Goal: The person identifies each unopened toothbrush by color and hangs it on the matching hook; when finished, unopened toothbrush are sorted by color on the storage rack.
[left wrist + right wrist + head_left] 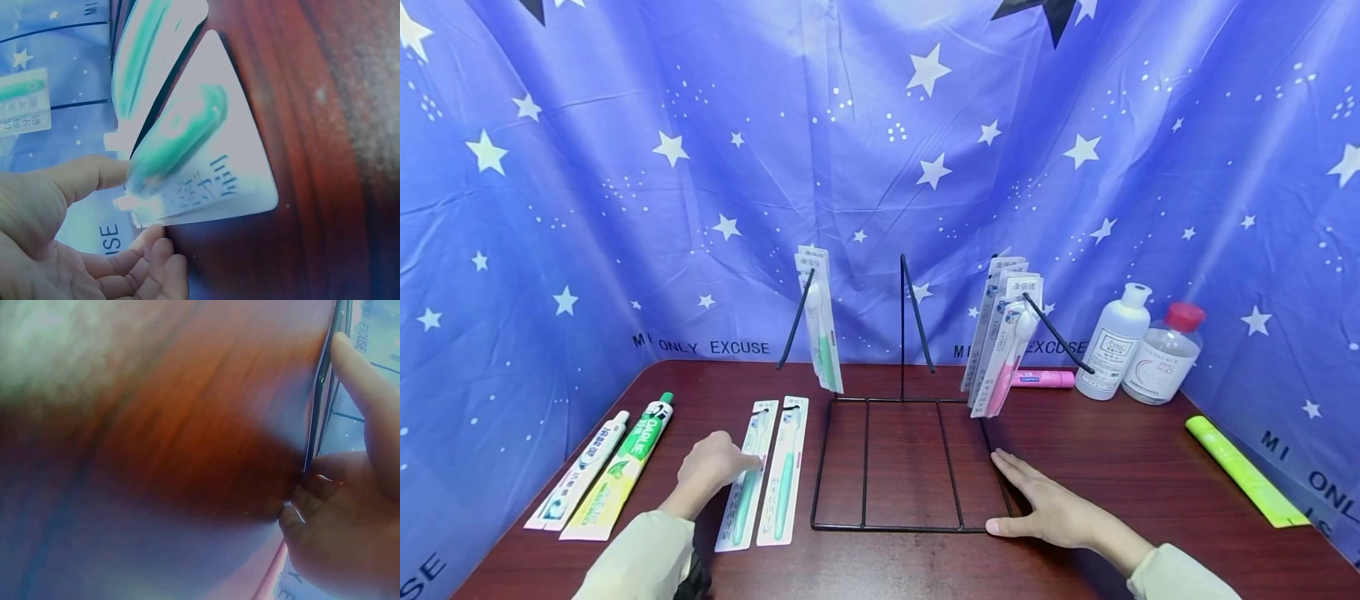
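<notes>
My left hand (711, 468) pinches the side edge of a packaged green toothbrush (743, 512), thumb on its front and fingertips at the edge in the left wrist view. A second packaged green toothbrush (784, 492) lies close beside it on the table. On the right, my right hand (1052, 508) touches the base of a black wire display rack (910, 527), its fingers extended along the right rail and its thumb at the front corner. Packaged toothbrushes hang on the rack's left hook (823, 333) and several, with a pink one (1006, 367) in front, on its right hook.
Two toothpaste tubes, one white (580, 475) and one green and yellow (621, 475), lie at the left. A pink tube (1045, 379), a white bottle (1112, 342), a red-capped bottle (1163, 358) and a lime tube (1247, 471) are at the right. A starry curtain surrounds the table.
</notes>
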### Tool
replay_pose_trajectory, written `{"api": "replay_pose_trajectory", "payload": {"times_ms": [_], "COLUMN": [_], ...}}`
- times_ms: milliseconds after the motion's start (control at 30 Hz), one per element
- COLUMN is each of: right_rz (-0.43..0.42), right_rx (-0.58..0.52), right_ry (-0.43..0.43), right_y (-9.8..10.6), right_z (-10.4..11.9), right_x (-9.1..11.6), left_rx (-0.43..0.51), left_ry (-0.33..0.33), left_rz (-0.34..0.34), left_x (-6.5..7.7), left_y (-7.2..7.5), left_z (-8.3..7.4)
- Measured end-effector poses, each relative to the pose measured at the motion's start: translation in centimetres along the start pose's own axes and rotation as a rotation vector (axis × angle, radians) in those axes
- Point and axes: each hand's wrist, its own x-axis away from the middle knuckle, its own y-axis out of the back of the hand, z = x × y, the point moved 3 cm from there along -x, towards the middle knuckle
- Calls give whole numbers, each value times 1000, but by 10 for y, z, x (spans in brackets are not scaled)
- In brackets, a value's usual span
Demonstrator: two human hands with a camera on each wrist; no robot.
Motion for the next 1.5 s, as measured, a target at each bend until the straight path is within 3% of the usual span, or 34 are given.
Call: {"api": "replay_pose_trajectory", "payload": {"times_ms": [267, 533, 800, 1200, 1500], "right_rz": [-2, -2, -2, -11, -4], "right_rx": [4, 4, 2, 5, 7], "right_ry": [-1, 2, 6, 10, 6], "right_y": [0, 0, 1, 0, 0], "right_z": [-1, -1, 0, -2, -1], "right_x": [0, 0, 1, 0, -1], "left_rx": [43, 194, 242, 303, 336], "left_ry": [0, 28, 28, -7, -90], "left_rz": [33, 75, 86, 51, 20], "left_x": [-4, -6, -8, -9, 0], "left_y": [-1, -3, -1, 3, 17], "left_z": [3, 14, 18, 25, 24]}}
